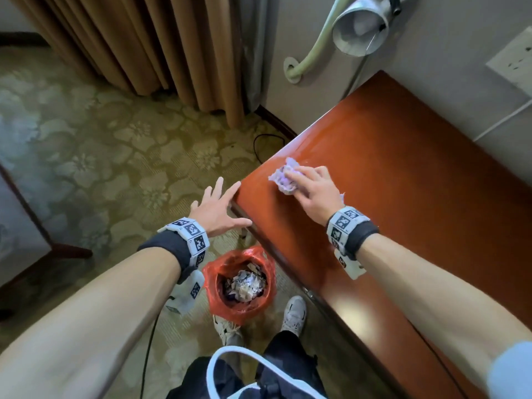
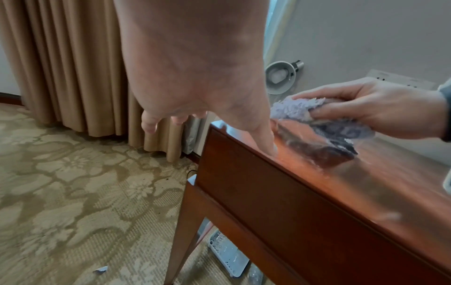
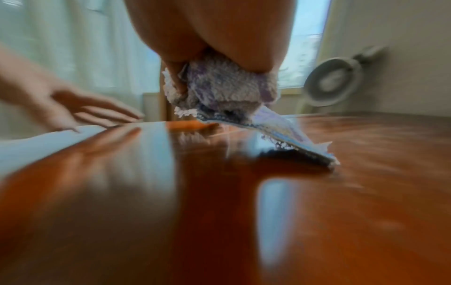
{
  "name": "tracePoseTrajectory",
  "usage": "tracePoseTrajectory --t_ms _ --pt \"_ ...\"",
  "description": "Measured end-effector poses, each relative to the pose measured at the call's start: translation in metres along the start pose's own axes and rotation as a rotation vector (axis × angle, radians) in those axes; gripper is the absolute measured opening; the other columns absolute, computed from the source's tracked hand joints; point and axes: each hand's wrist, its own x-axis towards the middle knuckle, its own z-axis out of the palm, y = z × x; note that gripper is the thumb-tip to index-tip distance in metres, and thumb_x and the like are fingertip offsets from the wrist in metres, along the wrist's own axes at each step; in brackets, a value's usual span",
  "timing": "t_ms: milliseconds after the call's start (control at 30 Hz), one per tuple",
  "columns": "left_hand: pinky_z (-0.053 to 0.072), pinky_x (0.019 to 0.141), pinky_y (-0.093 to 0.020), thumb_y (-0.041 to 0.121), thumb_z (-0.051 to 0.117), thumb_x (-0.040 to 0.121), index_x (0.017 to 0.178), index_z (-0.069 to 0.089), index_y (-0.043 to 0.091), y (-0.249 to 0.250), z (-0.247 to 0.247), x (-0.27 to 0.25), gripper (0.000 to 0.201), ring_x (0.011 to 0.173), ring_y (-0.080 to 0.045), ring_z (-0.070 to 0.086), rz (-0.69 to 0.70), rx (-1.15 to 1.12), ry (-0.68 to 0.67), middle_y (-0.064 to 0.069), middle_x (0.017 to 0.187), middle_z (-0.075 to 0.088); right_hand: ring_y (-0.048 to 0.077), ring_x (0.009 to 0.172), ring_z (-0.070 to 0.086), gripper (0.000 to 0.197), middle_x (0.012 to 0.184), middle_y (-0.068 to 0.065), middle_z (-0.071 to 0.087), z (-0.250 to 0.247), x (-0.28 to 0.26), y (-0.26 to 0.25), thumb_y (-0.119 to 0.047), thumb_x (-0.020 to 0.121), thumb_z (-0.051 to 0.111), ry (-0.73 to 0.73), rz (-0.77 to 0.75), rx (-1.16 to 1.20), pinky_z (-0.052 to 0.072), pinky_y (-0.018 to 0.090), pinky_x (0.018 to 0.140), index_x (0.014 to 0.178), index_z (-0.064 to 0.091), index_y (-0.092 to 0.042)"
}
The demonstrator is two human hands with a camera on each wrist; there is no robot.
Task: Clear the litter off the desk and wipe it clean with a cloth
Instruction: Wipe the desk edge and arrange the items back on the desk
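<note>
Head view from above, facing down over the desk (image 1: 403, 174) corner; left wrist low beside its front edge, facing the curtain; right wrist skimming the desktop, close behind the cloth (image 3: 227, 90); corner shared by all.

Hotel-like room: floral carpet (image 1: 100, 156), pleated curtains (image 1: 138, 44), polished wooden desk (image 1: 403, 174)
</note>
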Motion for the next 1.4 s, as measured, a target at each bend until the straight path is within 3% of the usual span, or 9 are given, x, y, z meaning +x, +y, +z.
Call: tracePoseTrajectory --t_ms 67,200,333,567,633,733,933,1167,1400 --pt "0.012 0.118 -0.06 0.076 0.058 0.078 0.153 -0.002 0.048 0.014 0.003 0.008 0.101 0.152 -0.026 -0.006 0.043 0.045 -0.014 0.005 0.164 -0.017 0.029 0.106 0.043 0.042 0.132 -0.005 0.057 -0.025 0.0 0.035 -0.031 0.092 0.05 0.064 0.229 -0.068 0.045 0.044 0.091 0.133 0.059 -0.028" --pt "0.007 0.119 -0.059 0.073 0.058 0.08 0.153 -0.006 0.048 0.028 0.008 0.018 0.1 0.151 -0.025 -0.01 0.057 0.076 -0.02 0.007 0.163 -0.022 0.033 0.112 0.041 0.04 0.134 0.001 0.052 -0.045 -0.018 0.083 -0.029 0.097 0.047 0.029 0.602 -0.183 0.042 0.042 0.091 0.136 0.052 -0.027" --pt "0.004 0.12 -0.056 0.074 0.056 0.081 0.152 -0.009 0.048 0.026 0.009 0.02 0.1 0.151 -0.026 -0.012 0.06 0.109 -0.028 0.004 0.163 -0.022 0.038 0.092 0.048 0.045 0.116 0.012 0.06 -0.015 -0.031 0.055 -0.028 0.087 0.042 0.079 0.474 -0.246 0.044 0.044 0.08 0.126 0.061 -0.016" --pt "0.004 0.121 -0.053 0.069 0.059 0.083 0.153 -0.009 0.046 0.026 -0.003 0.025 0.101 0.152 -0.025 -0.01 0.079 0.163 -0.106 0.003 0.164 -0.019 0.032 0.111 0.042 0.045 0.131 0.002 0.055 0.026 -0.083 -0.051 -0.027 0.087 0.05 -0.161 0.214 -0.05 0.045 0.05 0.088 0.132 0.057 -0.024" --pt "0.005 0.121 -0.053 0.067 0.061 0.083 0.153 -0.009 0.046 0.027 -0.005 0.023 0.101 0.152 -0.025 -0.009 0.079 0.163 -0.107 0.002 0.164 -0.019 0.033 0.106 0.045 0.043 0.127 0.003 0.058 0.017 -0.078 -0.045 -0.026 0.088 0.048 -0.092 0.248 0.01 0.046 0.048 0.09 0.129 0.061 -0.021" --pt "0.006 0.121 -0.053 0.065 0.061 0.084 0.153 -0.009 0.046 0.029 -0.005 0.022 0.1 0.152 -0.025 -0.008 0.079 0.157 -0.104 0.002 0.164 -0.019 0.03 0.108 0.042 0.039 0.13 0.0 0.054 -0.014 -0.06 -0.013 -0.028 0.095 0.049 0.038 0.438 -0.032 0.045 0.044 0.091 0.133 0.057 -0.025" --pt "0.009 0.12 -0.055 0.065 0.062 0.084 0.153 -0.007 0.046 0.031 -0.004 0.023 0.1 0.152 -0.025 -0.005 0.063 0.167 -0.094 0.0 0.164 -0.016 0.033 0.115 0.038 0.046 0.136 0.005 0.045 -0.038 -0.049 0.036 -0.027 0.097 0.043 -0.04 0.742 -0.194 0.043 0.04 0.088 0.143 0.042 -0.027" --pt "0.014 0.118 -0.056 0.059 0.071 0.08 0.155 0.005 0.041 0.036 -0.008 0.028 0.102 0.151 -0.025 0.005 0.043 0.161 -0.071 -0.001 0.165 -0.003 0.032 0.112 0.039 0.049 0.134 0.008 0.045 -0.015 -0.06 0.019 -0.026 0.093 0.047 -0.051 0.685 -0.266 0.045 0.041 0.082 0.142 0.045 -0.024" --pt "0.019 0.119 -0.051 0.061 0.066 0.083 0.156 0.002 0.038 0.03 -0.014 0.029 0.099 0.15 -0.024 0.011 0.113 0.226 -0.102 -0.004 0.165 -0.003 0.031 0.107 0.041 0.047 0.128 0.005 0.05 0.011 -0.081 -0.036 -0.021 0.088 0.052 -0.025 0.614 -0.215 0.048 0.045 0.078 0.135 0.052 -0.023"
